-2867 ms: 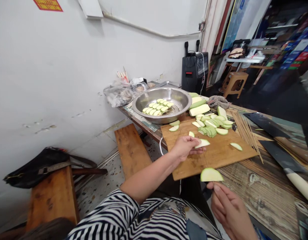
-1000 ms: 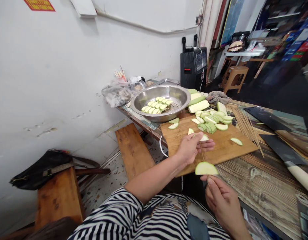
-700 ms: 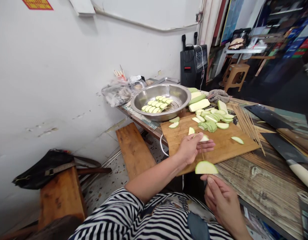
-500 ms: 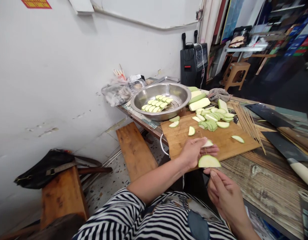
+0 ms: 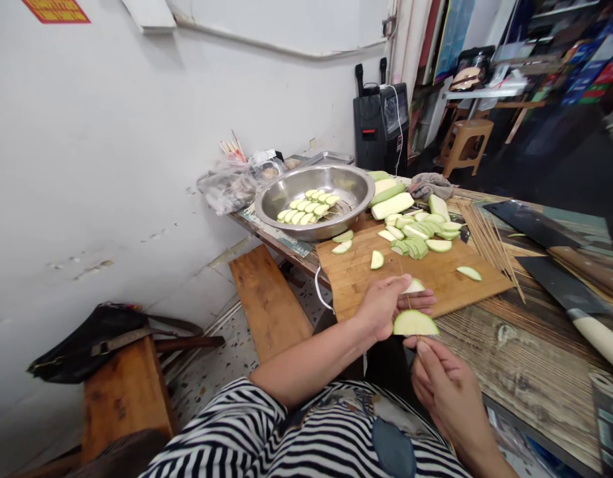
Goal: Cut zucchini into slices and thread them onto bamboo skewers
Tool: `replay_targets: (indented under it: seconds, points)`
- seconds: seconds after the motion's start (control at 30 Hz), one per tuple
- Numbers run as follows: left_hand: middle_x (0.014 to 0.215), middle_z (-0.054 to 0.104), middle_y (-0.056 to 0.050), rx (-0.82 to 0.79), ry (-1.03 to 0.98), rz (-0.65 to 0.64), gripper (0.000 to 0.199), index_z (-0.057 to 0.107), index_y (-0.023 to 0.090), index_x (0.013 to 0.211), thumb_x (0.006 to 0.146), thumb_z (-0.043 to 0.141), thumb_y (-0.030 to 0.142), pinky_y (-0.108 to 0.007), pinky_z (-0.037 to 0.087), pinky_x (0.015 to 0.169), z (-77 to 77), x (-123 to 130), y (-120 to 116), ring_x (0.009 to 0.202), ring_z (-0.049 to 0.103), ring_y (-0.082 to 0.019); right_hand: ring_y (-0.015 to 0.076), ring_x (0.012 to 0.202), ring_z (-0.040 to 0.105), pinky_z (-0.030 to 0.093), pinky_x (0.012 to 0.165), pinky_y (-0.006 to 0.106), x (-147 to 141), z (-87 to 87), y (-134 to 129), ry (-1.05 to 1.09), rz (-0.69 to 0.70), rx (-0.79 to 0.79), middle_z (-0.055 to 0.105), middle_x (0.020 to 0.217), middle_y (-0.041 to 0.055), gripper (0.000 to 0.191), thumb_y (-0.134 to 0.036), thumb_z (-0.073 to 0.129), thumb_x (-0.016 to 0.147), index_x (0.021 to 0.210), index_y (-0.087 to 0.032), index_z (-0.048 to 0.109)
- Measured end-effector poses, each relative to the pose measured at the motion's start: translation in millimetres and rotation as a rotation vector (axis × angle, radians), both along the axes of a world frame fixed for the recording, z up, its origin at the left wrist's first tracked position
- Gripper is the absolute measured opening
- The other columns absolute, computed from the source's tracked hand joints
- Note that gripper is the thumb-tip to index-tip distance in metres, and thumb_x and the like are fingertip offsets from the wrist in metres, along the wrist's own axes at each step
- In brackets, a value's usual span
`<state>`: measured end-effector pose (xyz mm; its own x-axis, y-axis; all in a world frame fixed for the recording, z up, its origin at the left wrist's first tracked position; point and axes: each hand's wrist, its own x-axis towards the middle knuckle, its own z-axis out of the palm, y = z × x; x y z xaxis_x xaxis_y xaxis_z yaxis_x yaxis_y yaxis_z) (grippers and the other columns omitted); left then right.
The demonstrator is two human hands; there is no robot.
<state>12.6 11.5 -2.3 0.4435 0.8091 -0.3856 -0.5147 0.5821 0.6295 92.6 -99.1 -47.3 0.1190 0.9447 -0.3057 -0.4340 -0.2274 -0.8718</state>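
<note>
My left hand (image 5: pixel 383 307) pinches a half-moon zucchini slice (image 5: pixel 414 286) between thumb and fingers, above the near edge of the wooden cutting board (image 5: pixel 353 282). A thin bamboo skewer (image 5: pixel 408 302) runs through this slice, its tip showing beyond my thumb. Lower on the same skewer sits a second, larger zucchini slice (image 5: pixel 416 323), pale with a green rim. Just below that slice, my right hand (image 5: pixel 448 382) grips the skewer between thumb and forefinger. On the board lies a pile of cut zucchini slices (image 5: pixel 418 232), with a few single ones apart.
A steel basin (image 5: pixel 314 231) holds rows of skewered slices. Behind the pile lie peeled zucchini pieces (image 5: pixel 392 206). Loose bamboo skewers (image 5: pixel 490 242) rest at the board's right, beside two cleavers (image 5: pixel 560 282). A wooden bench (image 5: pixel 269 302) stands left of the table; a black speaker (image 5: pixel 381 126) is behind.
The view has shifted slightly, so the table and basin appear a little further left. Both hands keep nearly the same hold on the slice and skewer.
</note>
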Motion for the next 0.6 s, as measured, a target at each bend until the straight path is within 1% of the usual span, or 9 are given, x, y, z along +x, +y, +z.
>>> replay_targets:
  seconds: [0.1, 0.23, 0.33, 0.47, 0.6]
  points:
    - [0.075, 0.069, -0.012, 0.033, -0.006, -0.007, 0.014, 0.056, 0.01, 0.081, 0.087, 0.05, 0.021, -0.034, 0.055, 0.066, 1.3, 1, -2, 0.066, 0.068, -0.019, 0.004, 0.037, 0.016, 0.016, 0.033, 0.016, 2, 1.5, -1, 0.017, 0.005, 0.002, 0.024, 0.047, -0.012, 0.03, -0.046, 0.065, 0.078, 0.088, -0.019, 0.06]
    - [0.075, 0.069, -0.013, 0.05, -0.016, -0.061, 0.015, 0.056, 0.01, 0.08, 0.085, 0.053, 0.023, -0.035, 0.054, 0.067, 3.4, 4, -4, 0.065, 0.068, -0.02, 0.0038, 0.037, 0.015, 0.014, 0.034, 0.016, 8, 0.5, -5, 0.039, 0.039, 0.018, 0.023, 0.047, -0.0122, 0.029, -0.046, 0.063, 0.081, 0.09, -0.018, 0.059]
    - [0.076, 0.069, -0.012, 0.058, -0.016, -0.086, 0.017, 0.057, 0.01, 0.082, 0.083, 0.056, 0.027, -0.035, 0.054, 0.068, 6.6, 9, -6, 0.065, 0.068, -0.02, 0.0043, 0.038, 0.019, 0.015, 0.035, 0.017, 15, -4.8, -8, -0.026, 0.033, 0.048, 0.026, 0.048, -0.0113, 0.03, -0.045, 0.061, 0.083, 0.094, -0.018, 0.059]
    - [0.076, 0.069, -0.011, 0.085, 0.012, -0.075, 0.019, 0.057, 0.011, 0.083, 0.081, 0.06, 0.03, -0.034, 0.053, 0.069, 11.2, 19, -9, 0.066, 0.068, -0.019, 0.0048, 0.038, 0.024, 0.017, 0.036, 0.019, 23, -11.6, -10, -0.105, 0.025, 0.073, 0.03, 0.049, -0.0102, 0.029, -0.044, 0.058, 0.085, 0.099, -0.018, 0.059]
    - [0.075, 0.069, -0.01, 0.097, 0.055, -0.077, 0.017, 0.057, 0.012, 0.08, 0.081, 0.058, 0.029, -0.031, 0.053, 0.069, 12.6, 27, -9, 0.065, 0.067, -0.018, 0.005, 0.038, 0.026, 0.018, 0.036, 0.019, 27, -11.8, -11, -0.149, 0.007, 0.085, 0.031, 0.048, -0.0099, 0.031, -0.045, 0.057, 0.086, 0.1, -0.018, 0.059]
